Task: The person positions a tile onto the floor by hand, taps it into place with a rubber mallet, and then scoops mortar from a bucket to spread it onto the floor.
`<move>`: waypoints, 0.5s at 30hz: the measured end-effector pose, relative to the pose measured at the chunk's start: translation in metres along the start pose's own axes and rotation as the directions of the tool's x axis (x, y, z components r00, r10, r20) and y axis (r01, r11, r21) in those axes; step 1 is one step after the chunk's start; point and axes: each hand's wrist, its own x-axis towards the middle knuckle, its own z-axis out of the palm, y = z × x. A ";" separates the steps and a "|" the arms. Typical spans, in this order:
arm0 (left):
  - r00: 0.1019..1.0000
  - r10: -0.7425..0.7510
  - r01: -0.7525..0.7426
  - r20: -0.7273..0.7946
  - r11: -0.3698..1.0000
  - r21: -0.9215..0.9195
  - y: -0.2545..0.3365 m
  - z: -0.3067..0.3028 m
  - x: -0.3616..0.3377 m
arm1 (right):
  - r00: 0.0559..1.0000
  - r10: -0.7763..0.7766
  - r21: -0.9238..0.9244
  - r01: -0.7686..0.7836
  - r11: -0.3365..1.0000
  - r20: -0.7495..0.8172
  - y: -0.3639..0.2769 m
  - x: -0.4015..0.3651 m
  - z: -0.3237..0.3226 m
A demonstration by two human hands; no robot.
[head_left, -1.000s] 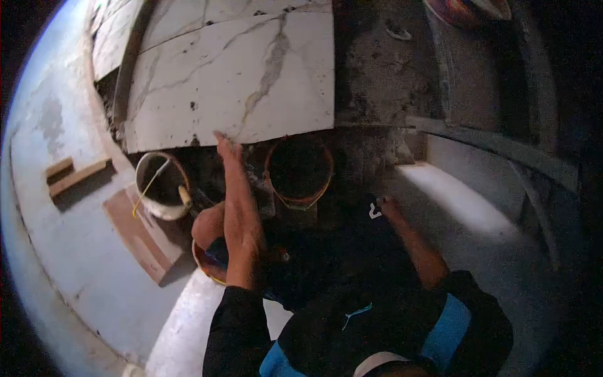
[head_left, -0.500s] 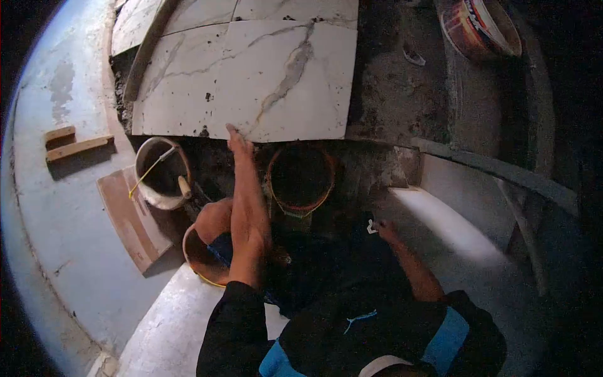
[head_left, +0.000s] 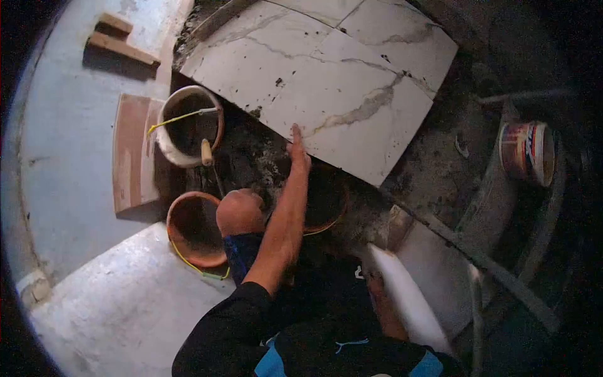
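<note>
My left hand (head_left: pixel 298 151) is at the near edge of a white marble-patterned tile (head_left: pixel 370 138). One finger stretches out onto the tile's face, and the rest of the hand sits along its edge. Brown and dark specks dot the tile, which has a grey vein across it. Low beside my legs, my right hand (head_left: pixel 372 273) is in deep shadow, its fingers mostly hidden. A small white hook-shaped piece (head_left: pixel 358 272) shows right at its fingertips; I cannot tell whether the hand holds it. Below my left hand is a dark bucket (head_left: pixel 343 204), partly covered by my forearm.
Left of my knee stand a whitish bucket (head_left: pixel 168 141) with a wooden-handled tool (head_left: pixel 206 152) and an orange-brown bucket (head_left: pixel 173 231). A brown board (head_left: pixel 129 157) and a wooden float (head_left: pixel 125 49) lie further left. A printed pail (head_left: pixel 515 154) lies right; a long bar (head_left: pixel 465 248) crosses below it.
The view has turned, so the tiles now slant down to the right and more of them show. My left hand remains at the tile's edge. My right hand is lower and darker.
</note>
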 end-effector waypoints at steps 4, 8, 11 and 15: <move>0.980 -0.110 0.113 -0.165 0.993 0.013 -0.004 -0.003 0.006 | 0.995 -0.045 0.218 0.063 0.974 -0.086 -0.037 0.016 -0.023; 0.980 -0.089 0.106 -0.180 0.991 0.088 -0.004 -0.003 0.006 | 0.990 0.082 0.337 -0.038 0.941 -0.116 -0.100 0.067 -0.079; 0.974 -0.057 0.117 -0.219 0.955 0.273 -0.005 0.004 0.003 | 0.857 -0.209 0.254 0.359 0.898 -0.471 -0.175 0.122 -0.128; 0.998 -0.007 0.013 -0.056 0.994 0.108 -0.002 0.013 -0.011 | 0.731 -0.277 0.435 0.619 0.654 -0.624 -0.304 0.203 -0.211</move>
